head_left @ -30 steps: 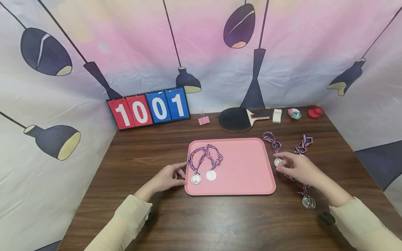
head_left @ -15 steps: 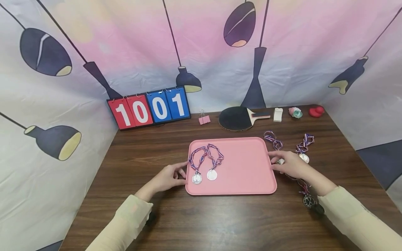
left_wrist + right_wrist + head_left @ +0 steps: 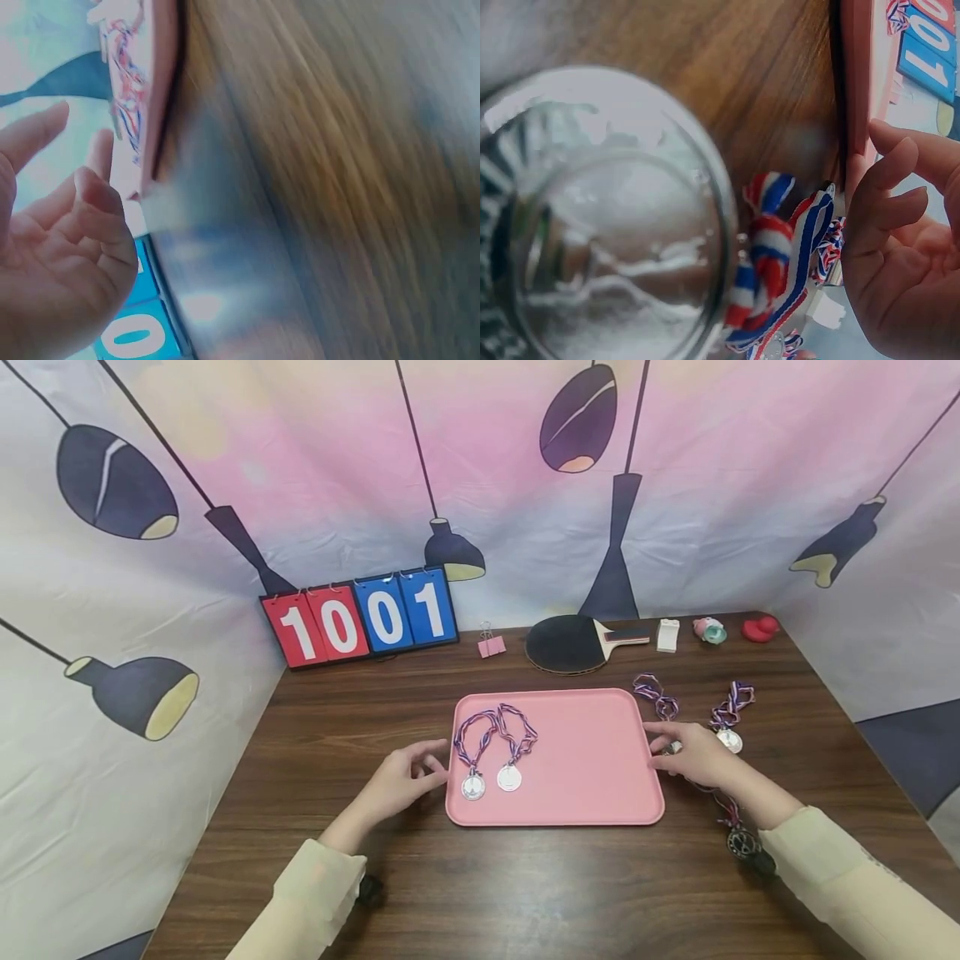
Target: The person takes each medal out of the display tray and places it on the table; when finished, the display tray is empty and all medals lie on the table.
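Left hand (image 3: 400, 779) and right hand (image 3: 693, 753) flanked a pink tray (image 3: 592, 760).
Both were loosely spread, the right touching the tray; two medals (image 3: 509, 777) lay on its left side.

On the table (image 3: 465, 893) before you lay the tray (image 3: 592, 752), with two medals (image 3: 509, 777) on its left half. Your left hand (image 3: 401, 781) and right hand (image 3: 697, 753) flanked it. Other medals (image 3: 729, 742) lay to its right; behind, the scoreboard (image 3: 362, 618) stood left of the paddle (image 3: 566, 645).
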A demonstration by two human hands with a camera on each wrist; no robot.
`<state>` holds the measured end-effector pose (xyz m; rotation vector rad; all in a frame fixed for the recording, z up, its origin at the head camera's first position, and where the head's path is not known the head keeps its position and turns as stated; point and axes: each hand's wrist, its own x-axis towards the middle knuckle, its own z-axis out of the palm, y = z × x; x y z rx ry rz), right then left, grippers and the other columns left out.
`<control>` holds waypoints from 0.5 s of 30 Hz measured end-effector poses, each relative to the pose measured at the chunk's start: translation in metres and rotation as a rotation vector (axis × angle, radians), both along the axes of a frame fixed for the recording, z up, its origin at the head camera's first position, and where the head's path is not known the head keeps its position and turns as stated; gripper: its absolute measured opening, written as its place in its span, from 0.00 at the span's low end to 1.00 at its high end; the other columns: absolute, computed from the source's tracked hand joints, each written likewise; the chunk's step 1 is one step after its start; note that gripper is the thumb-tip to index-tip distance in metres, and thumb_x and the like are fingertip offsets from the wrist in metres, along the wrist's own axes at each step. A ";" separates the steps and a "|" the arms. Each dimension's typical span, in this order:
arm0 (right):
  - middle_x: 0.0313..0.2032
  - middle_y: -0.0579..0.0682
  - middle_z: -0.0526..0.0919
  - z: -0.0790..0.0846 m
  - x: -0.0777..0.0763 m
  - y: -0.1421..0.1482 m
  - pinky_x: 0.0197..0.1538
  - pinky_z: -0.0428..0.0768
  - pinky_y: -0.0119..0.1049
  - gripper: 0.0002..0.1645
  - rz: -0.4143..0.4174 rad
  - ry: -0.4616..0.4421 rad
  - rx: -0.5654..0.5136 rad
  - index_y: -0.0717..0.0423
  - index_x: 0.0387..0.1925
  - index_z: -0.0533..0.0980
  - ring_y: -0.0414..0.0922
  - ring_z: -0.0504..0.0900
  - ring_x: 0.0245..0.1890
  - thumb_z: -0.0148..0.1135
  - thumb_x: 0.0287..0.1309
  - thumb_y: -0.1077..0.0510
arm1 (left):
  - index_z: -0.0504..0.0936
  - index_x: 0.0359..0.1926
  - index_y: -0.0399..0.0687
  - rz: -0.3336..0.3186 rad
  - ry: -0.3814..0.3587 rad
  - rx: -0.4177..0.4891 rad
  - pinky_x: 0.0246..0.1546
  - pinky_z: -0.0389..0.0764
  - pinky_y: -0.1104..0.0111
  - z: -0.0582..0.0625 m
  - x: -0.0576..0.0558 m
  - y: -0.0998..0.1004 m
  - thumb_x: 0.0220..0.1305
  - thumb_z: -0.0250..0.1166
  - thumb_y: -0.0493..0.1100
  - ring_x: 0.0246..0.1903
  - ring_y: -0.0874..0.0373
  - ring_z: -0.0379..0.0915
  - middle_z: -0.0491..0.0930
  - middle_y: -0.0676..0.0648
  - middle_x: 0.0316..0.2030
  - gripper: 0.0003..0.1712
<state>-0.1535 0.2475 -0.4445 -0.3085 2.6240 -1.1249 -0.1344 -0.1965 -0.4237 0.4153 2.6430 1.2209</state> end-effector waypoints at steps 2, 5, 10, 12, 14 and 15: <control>0.32 0.51 0.81 -0.001 0.000 0.001 0.21 0.70 0.35 0.35 0.000 0.000 -0.005 0.61 0.58 0.66 0.44 0.75 0.18 0.66 0.46 0.60 | 0.75 0.52 0.45 0.026 0.013 0.002 0.17 0.65 0.71 0.001 0.003 0.005 0.54 0.65 0.40 0.19 0.56 0.66 0.78 0.53 0.26 0.23; 0.32 0.51 0.81 -0.001 -0.001 0.001 0.22 0.70 0.35 0.35 0.006 0.006 -0.010 0.62 0.58 0.66 0.44 0.75 0.18 0.66 0.46 0.60 | 0.79 0.45 0.44 0.059 0.036 -0.005 0.16 0.64 0.71 0.000 0.006 0.014 0.53 0.66 0.40 0.18 0.58 0.65 0.79 0.53 0.25 0.16; 0.31 0.51 0.81 -0.001 -0.002 0.001 0.21 0.71 0.36 0.35 0.011 -0.001 -0.023 0.63 0.57 0.66 0.45 0.75 0.18 0.66 0.45 0.61 | 0.82 0.35 0.44 0.091 0.081 -0.050 0.18 0.66 0.71 -0.005 0.009 0.031 0.50 0.68 0.42 0.19 0.61 0.67 0.79 0.54 0.23 0.10; 0.31 0.51 0.81 0.000 -0.003 0.000 0.21 0.71 0.36 0.35 0.015 -0.002 -0.027 0.64 0.57 0.66 0.45 0.75 0.17 0.67 0.45 0.61 | 0.82 0.33 0.46 0.094 0.120 -0.104 0.20 0.67 0.70 -0.007 0.009 0.036 0.48 0.69 0.43 0.20 0.62 0.68 0.77 0.55 0.22 0.10; 0.31 0.52 0.80 0.001 -0.003 0.000 0.22 0.71 0.36 0.36 0.018 -0.008 -0.029 0.64 0.57 0.66 0.45 0.75 0.17 0.67 0.45 0.61 | 0.82 0.32 0.47 0.097 0.153 -0.168 0.22 0.68 0.69 -0.010 0.009 0.040 0.45 0.71 0.45 0.21 0.63 0.67 0.76 0.55 0.21 0.12; 0.30 0.52 0.80 0.001 -0.003 -0.001 0.22 0.71 0.36 0.36 0.020 -0.010 -0.034 0.65 0.57 0.66 0.45 0.75 0.17 0.67 0.45 0.61 | 0.82 0.31 0.48 0.102 0.163 -0.203 0.22 0.68 0.68 -0.011 0.009 0.042 0.43 0.72 0.46 0.20 0.63 0.66 0.75 0.55 0.21 0.13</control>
